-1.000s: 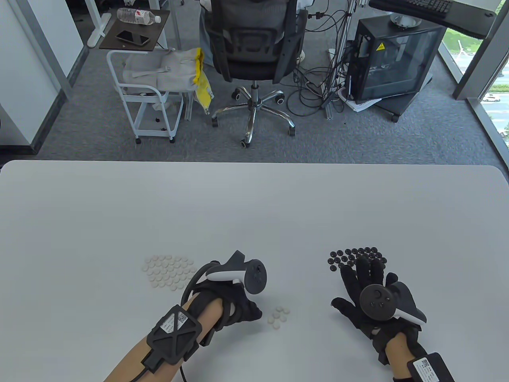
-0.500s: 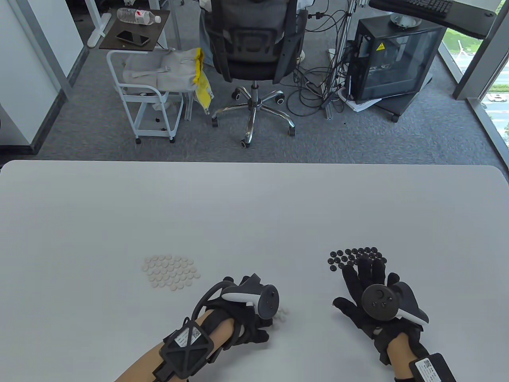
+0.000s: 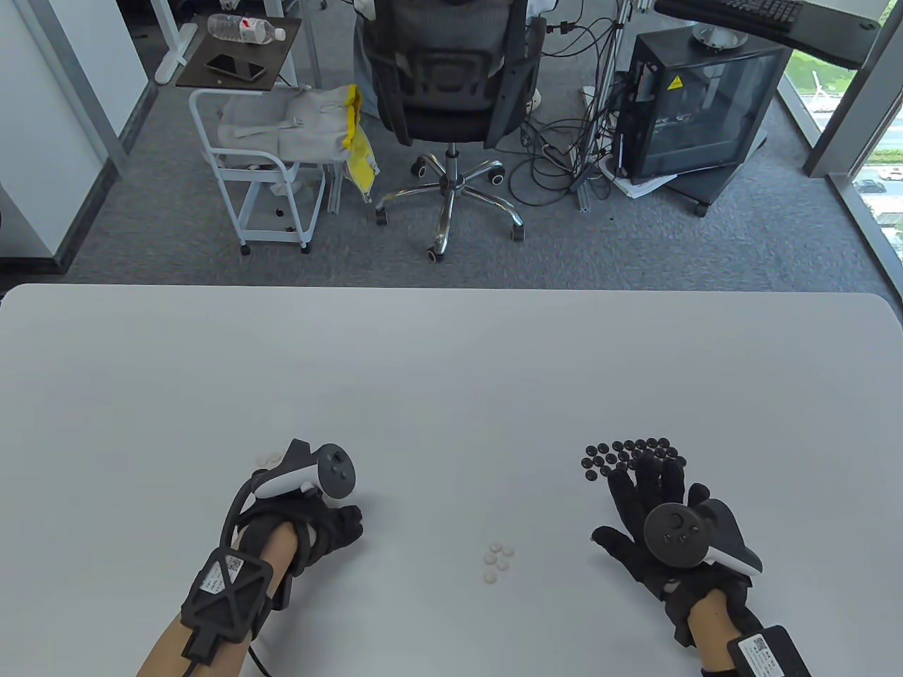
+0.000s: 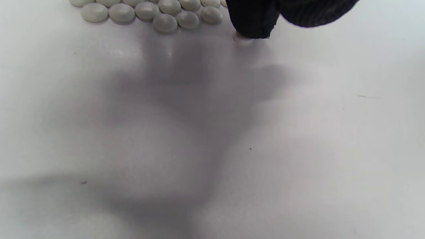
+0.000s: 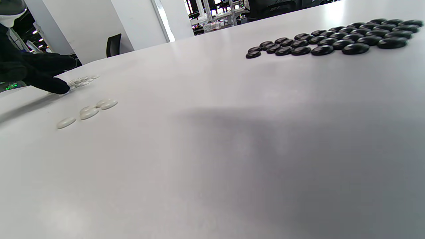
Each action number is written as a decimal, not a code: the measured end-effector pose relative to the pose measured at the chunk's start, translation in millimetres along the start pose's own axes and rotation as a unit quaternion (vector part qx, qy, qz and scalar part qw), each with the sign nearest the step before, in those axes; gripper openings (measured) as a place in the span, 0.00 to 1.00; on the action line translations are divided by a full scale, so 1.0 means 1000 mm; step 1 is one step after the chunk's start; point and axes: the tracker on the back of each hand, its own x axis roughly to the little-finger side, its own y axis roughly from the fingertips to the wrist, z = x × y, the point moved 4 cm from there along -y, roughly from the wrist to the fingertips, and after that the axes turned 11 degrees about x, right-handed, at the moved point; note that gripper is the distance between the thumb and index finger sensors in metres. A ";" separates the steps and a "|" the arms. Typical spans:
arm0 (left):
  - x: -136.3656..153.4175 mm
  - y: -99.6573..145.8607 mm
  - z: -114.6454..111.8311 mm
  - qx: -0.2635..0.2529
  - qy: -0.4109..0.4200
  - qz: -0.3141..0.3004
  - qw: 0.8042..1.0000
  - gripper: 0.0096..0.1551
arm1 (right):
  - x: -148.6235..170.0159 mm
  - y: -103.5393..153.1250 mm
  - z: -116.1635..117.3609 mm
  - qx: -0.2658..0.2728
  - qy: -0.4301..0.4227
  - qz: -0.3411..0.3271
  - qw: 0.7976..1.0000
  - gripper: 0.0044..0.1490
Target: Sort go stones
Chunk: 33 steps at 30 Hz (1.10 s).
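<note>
**Left hand back at white pile with 1 stone; 4 strays left mid-table**

Moved since 0.5 s ago: left hand [image 3: 321, 525] went from the loose white stones [image 3: 498, 557] near table centre across to the white pile [image 4: 156, 11] on the left. Loose cluster shows 5 stones 1.0 s ago and 4 now. Right hand [image 3: 645, 504] is where it was.

State now:
- Left hand: left wrist view shows 1 fingertip [image 4: 252, 20] pressed down on a single white stone [image 4: 243, 39], just beside the near edge of the white pile. I read it as dragged or pinned, not lifted. Whether other fingers pinch it, cannot tell; most of the hand is out of that view and under the tracker from above.
- Right hand: fingers spread and roughly straight, palm down, tips touching or overlapping the near edge of the black pile [image 3: 631, 455]. Holds nothing that I can see.
- Table [image 3: 451, 367]: white pile left, black pile right, 4 white strays between them, well apart from both.

Handling judgement:
- Stones are small, lens-shaped, rigid, glossy. Light, so force is not the issue; slip is.
- Domed top plus thin rim means a top-down pinch on a flat table is poor, since fingers skate off the rim.
- Better: press on the crown and slide, or tip 1 edge up and pinch across the rim.
- Smooth table, so they slide easily and can overshoot into the pile and scatter neighbours. Keep the push slow at the end.
</note>
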 end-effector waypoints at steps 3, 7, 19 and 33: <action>0.004 -0.005 0.006 -0.001 0.021 -0.002 1.000 0.40 | 0.001 0.000 0.001 -0.004 0.001 0.001 1.000 0.56; 0.009 -0.008 0.013 0.000 0.041 0.002 0.999 0.40 | 0.005 0.001 0.000 -0.003 0.000 0.005 1.000 0.56; -0.051 0.034 0.041 -0.062 -0.013 -0.064 0.996 0.42 | 0.007 0.002 -0.003 0.004 -0.001 0.009 1.000 0.56; -0.200 0.011 -0.028 0.011 -0.231 -0.140 0.963 0.41 | 0.006 0.002 -0.003 0.000 0.001 0.007 1.000 0.56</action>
